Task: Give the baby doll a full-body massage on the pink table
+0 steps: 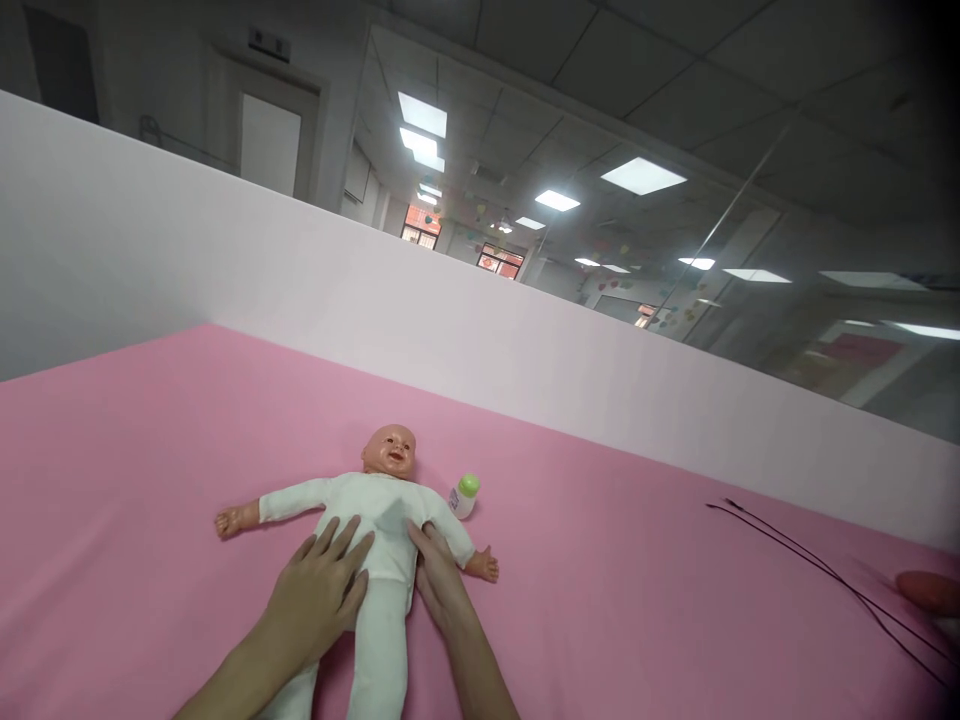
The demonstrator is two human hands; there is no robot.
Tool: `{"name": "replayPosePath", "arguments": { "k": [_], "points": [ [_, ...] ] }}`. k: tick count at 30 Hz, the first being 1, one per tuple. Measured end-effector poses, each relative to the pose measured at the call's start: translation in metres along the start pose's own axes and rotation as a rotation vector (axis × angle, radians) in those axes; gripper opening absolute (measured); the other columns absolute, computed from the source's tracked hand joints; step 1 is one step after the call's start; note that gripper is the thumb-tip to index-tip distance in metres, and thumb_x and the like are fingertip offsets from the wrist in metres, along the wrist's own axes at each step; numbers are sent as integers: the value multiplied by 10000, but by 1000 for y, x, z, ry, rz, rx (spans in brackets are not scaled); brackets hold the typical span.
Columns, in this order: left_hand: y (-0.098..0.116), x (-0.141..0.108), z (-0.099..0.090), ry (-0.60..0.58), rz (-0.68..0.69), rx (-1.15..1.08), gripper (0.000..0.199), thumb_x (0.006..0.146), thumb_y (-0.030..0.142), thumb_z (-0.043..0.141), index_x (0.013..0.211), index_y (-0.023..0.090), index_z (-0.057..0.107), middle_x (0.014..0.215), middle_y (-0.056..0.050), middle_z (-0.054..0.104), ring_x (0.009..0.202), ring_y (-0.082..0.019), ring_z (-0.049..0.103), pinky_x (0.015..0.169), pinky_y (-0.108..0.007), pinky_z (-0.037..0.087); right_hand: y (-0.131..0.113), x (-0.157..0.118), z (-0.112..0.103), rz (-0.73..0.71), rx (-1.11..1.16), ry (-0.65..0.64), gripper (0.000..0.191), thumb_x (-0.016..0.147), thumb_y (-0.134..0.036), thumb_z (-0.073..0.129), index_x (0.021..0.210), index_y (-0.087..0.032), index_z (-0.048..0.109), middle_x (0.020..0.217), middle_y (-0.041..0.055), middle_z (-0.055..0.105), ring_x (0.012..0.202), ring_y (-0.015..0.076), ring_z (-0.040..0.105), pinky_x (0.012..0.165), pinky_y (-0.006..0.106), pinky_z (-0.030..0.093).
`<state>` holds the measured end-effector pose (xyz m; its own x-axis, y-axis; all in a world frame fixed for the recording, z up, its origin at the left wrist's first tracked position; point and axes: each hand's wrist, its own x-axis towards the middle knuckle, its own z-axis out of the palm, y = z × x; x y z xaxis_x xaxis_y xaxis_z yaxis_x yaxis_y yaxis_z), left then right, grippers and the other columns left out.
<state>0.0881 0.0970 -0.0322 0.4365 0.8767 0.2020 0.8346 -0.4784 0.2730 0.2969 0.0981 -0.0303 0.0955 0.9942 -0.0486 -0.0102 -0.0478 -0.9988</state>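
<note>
A baby doll [375,510] in white long-sleeved clothes lies on its back on the pink surface [600,560], its arms stretched out sideways. My left hand [319,590] rests flat on the doll's left-of-picture side at waist height, fingers spread. Against the opposite side of the trunk, just below the doll's sleeve, lies my right hand [439,575] with its fingers extended; some of its fingertips are partly hidden. Close to the doll's shoulder stands a small white bottle [464,497] with a green cap, apart from both hands.
Behind the doll runs a low white wall [450,330] with a glass pane above it. Two thin dark cords [817,565] lie at the right, near a reddish-brown rounded object [928,592] at the picture's edge.
</note>
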Motion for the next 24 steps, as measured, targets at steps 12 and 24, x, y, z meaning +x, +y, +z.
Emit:
{"name": "replayPosePath", "arguments": {
  "k": [12, 24],
  "points": [
    [96, 123, -39, -186, -478, -1710, 277, 1026, 307, 587, 1217, 141, 700, 1475, -138, 622, 1431, -276, 529, 1190, -344, 436, -46, 58, -89, -245, -803, 387, 645, 825, -388, 701, 1431, -196, 593, 1436, 162, 639, 1214, 334, 661, 988, 438, 527],
    [121, 188, 6, -332, -673, -2066, 779, 1072, 623, 294, 1484, -21, 447, 1474, -292, 546, 1394, -274, 559, 1069, -293, 542, -23, 94, -123, -427, -1017, 309, 486, 897, -194, 497, 1371, -172, 604, 1434, 162, 593, 1252, 282, 636, 1001, 412, 552]
  ]
}}
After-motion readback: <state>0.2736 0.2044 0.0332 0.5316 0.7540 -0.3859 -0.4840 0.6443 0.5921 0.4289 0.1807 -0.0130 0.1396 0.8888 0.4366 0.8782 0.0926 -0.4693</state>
